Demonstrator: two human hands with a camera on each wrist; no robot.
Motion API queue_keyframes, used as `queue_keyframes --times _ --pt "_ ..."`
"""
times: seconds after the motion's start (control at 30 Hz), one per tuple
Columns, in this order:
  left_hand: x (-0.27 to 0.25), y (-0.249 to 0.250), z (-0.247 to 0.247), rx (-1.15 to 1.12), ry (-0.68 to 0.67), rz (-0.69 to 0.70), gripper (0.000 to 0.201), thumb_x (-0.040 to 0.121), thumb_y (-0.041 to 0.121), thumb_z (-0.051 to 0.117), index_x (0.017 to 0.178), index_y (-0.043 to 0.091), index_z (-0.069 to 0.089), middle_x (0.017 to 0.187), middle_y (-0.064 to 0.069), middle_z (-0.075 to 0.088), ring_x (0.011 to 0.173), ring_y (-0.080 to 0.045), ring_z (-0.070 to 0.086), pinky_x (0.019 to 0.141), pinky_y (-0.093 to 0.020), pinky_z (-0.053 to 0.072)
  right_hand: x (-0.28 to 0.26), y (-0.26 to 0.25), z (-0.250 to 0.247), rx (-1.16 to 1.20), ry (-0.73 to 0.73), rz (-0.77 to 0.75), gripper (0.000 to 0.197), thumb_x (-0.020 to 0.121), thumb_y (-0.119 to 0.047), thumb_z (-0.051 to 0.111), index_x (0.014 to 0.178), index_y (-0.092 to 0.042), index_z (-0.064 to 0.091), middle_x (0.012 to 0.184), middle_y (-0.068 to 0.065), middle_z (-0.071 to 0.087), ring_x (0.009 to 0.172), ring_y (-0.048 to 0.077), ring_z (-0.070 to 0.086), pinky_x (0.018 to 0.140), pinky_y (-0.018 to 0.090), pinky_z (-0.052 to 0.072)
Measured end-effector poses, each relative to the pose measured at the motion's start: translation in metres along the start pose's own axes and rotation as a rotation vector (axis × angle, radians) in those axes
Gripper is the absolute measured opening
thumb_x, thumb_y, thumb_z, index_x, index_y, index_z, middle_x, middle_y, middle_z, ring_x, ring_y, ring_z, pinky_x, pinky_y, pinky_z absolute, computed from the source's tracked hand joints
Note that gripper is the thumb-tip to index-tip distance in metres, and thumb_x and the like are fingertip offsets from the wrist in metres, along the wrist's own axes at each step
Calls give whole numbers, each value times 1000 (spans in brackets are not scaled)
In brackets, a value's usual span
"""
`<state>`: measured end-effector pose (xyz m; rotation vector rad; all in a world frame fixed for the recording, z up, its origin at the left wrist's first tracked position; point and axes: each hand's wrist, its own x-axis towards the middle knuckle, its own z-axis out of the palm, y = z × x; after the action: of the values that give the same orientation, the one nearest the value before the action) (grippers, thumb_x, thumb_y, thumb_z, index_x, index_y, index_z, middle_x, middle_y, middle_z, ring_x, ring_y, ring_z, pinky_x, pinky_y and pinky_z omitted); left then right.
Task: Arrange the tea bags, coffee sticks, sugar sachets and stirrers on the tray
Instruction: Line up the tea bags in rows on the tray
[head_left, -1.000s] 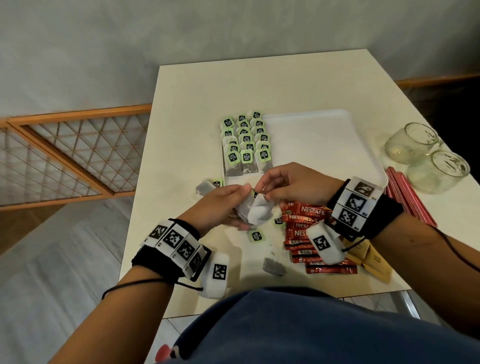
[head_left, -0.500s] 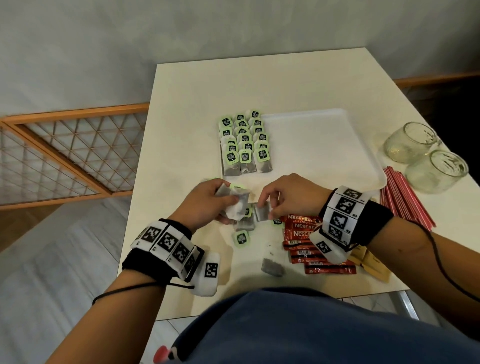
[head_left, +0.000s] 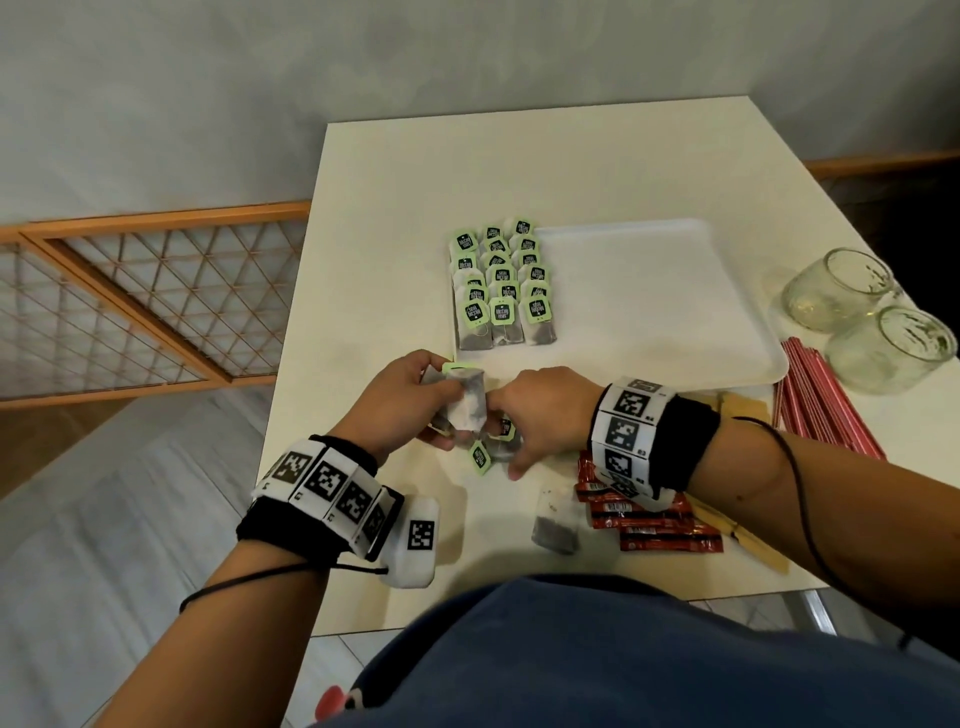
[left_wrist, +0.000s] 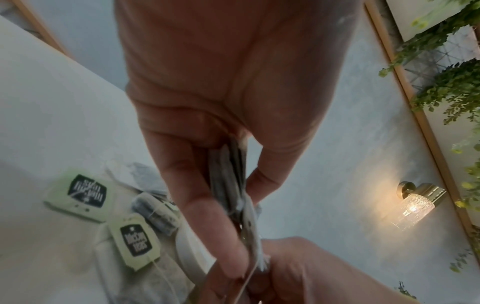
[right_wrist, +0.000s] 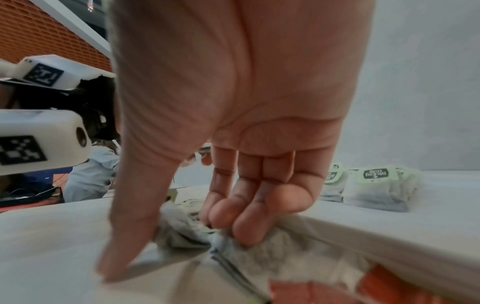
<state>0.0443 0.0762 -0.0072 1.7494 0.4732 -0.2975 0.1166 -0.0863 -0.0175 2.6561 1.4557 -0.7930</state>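
Note:
My left hand (head_left: 437, 406) grips a small upright stack of tea bags (head_left: 470, 402) just above the table; in the left wrist view the left hand (left_wrist: 235, 207) pinches the stack (left_wrist: 227, 181) between thumb and fingers. Close to its right, my right hand (head_left: 511, 441) reaches down onto loose tea bags (head_left: 493, 448) on the table. In the right wrist view the right hand (right_wrist: 179, 242) pinches one tea bag (right_wrist: 185, 236). Rows of green-tagged tea bags (head_left: 500, 283) fill the left part of the white tray (head_left: 654, 291). One loose tea bag (head_left: 556, 525) lies near the front edge.
Red coffee sticks (head_left: 657, 522) and brown sugar sachets (head_left: 748, 538) lie under my right wrist. Red stirrers (head_left: 821, 402) lie right of the tray, beside two glass jars (head_left: 836, 291) (head_left: 891, 351). A wooden lattice rail (head_left: 130, 301) stands left of the table.
My left hand has turned its stack of tea bags upright. My right hand has come down and closer onto the loose tea bags beside it.

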Motion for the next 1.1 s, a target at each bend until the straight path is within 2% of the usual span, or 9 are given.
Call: queue_keyframes --times 0.1,0.17,0.3,0.43,0.53,0.63,0.7,0.87,1.1 --pt "0 -1 -2 -34 -4 -29 14 93 6 55 107 6 55 73 -8 63 54 -22 68 50 -31 58 0 1 1 36 61 9 21 74 -38 74 90 -27 64 71 -13 53 72 12 54 52 23 33" --pt "0 -2 -3 -44 -6 -52 14 94 7 53 107 8 54 77 -10 67 62 -29 73 51 -31 58 -5 6 -1 110 90 20 13 75 -32 73 85 -27 67 67 -14 53 66 7 52 53 22 32" --pt "-1 -2 -1 -27 -23 -119 12 94 11 55 105 10 52 84 -19 72 67 -32 73 49 -29 56 -25 19 -7 394 205 20 17 72 -27 80 85 -20 71 70 -12 65 65 2 59 64 26 49" --pt "1 2 11 -78 -111 -149 16 95 14 59 109 8 55 97 -22 72 72 -31 74 52 -29 58 -43 24 -9 603 482 27 17 71 -21 83 83 -17 70 69 -13 63 63 -1 58 60 11 44" --pt "7 8 24 -210 -132 -128 22 95 11 55 117 8 57 96 -21 74 80 -35 74 58 -34 60 -46 22 -3 583 621 33 15 72 -18 80 83 -19 71 69 -15 62 60 3 57 58 14 43" --pt "13 18 32 -314 -106 -95 25 98 15 49 121 9 57 98 -19 73 81 -38 73 62 -38 62 -45 23 5 478 650 47 14 74 -25 75 87 -22 69 77 -10 65 62 7 57 62 31 50" --pt "15 23 34 -335 -79 -78 24 98 23 51 118 12 60 100 -15 72 73 -34 73 59 -36 61 -44 26 8 467 662 65 13 75 -27 73 88 -24 69 80 -9 65 63 10 57 64 36 50" --pt "24 16 37 -163 -68 80 22 90 11 66 110 18 61 113 -15 65 74 -18 70 54 -30 58 -45 29 6 708 612 62 23 72 -33 82 91 -26 70 83 -7 65 63 8 60 63 22 50" --pt "29 13 36 -148 -79 156 36 87 13 71 121 15 59 111 -13 64 70 -10 67 56 -30 59 -32 46 -1 955 663 262 13 88 -30 68 97 -21 69 91 -2 71 61 12 65 58 25 53"
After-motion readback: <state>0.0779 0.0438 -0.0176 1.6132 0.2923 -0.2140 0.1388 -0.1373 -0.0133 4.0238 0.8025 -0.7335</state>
